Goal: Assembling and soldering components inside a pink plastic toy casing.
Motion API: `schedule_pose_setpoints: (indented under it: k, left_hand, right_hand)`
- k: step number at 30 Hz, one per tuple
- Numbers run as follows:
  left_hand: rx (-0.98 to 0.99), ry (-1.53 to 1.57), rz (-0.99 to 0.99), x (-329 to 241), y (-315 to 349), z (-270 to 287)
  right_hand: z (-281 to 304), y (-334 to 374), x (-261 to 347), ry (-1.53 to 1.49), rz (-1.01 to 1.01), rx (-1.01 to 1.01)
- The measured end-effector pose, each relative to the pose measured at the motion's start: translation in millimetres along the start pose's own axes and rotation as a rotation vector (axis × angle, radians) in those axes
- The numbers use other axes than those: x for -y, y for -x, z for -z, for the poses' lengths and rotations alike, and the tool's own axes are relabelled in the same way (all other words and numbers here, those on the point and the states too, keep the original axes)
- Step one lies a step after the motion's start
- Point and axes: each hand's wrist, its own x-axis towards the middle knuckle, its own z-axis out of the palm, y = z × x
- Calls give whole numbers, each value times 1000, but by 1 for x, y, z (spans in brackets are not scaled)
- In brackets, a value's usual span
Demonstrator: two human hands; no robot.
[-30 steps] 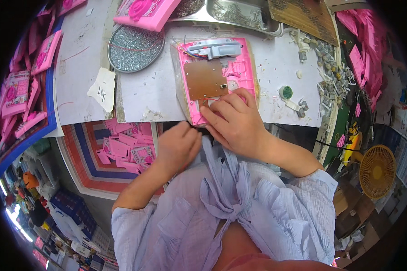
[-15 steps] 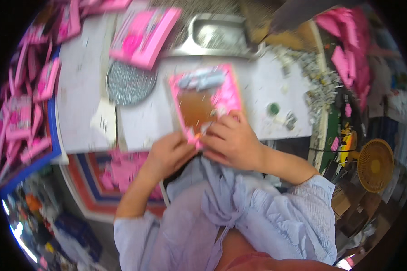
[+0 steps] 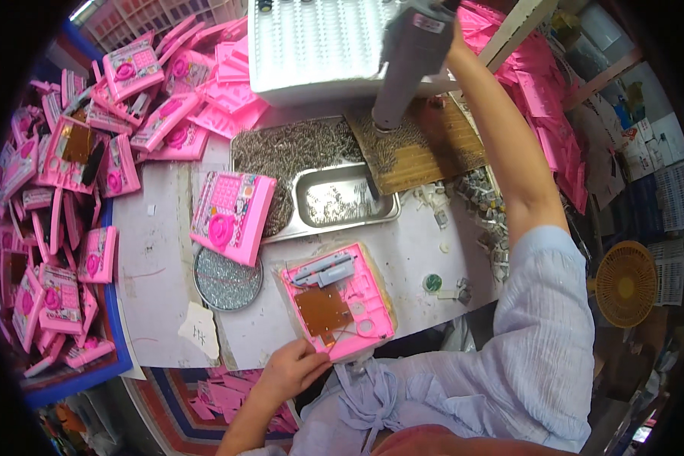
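Observation:
My left hand [image 3: 292,371] pinches the lower-left corner of an open pink toy phone half [image 3: 372,285] at the table's near edge. Inside that half are a brown circuit board [image 3: 321,310], a grey battery compartment [image 3: 325,271] and thin wires. My right arm reaches far forward. At its end my right hand [image 3: 457,47], partly hidden, grips a dark grey electric screwdriver [image 3: 400,72]. The screwdriver's tip points down at a wooden board [image 3: 425,156] strewn with small screws.
A metal tray [image 3: 346,226] of screws lies beside the board. Left of it, a closed pink toy phone [image 3: 232,213] overlaps a round tin [image 3: 228,283] of small metal parts. Pink phones [image 3: 133,68] fill a bin at left. A white foam box [image 3: 319,53] stands behind.
My right hand has left the pink half and now holds the screwdriver over the screw board. My left hand stays at the corner. The view has shifted, showing more of the far table.

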Motion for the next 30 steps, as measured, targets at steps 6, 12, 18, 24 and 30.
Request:
schedule_pose_setpoints:
  k: [6, 12, 18, 24, 30]
  left_hand:
    - [-47, -19, 83, -8, 15, -1]
    - [-88, -32, 62, -4, 15, -4]
    - [-95, -6, 86, 0, 12, -10]
    - [-146, -34, 82, -1, 21, -11]
    - [-141, -41, 50, -2, 17, -12]
  right_hand:
    - [-90, -9, -8, 1565, 670, -224]
    - [-91, -21, 32, 1377, 689, -18]
    - [-68, -3, 58, 1129, 659, -70]
    - [-133, 258, 135, 497, -106, 263]
    - [-204, 422, 143, 579, -244, 908]
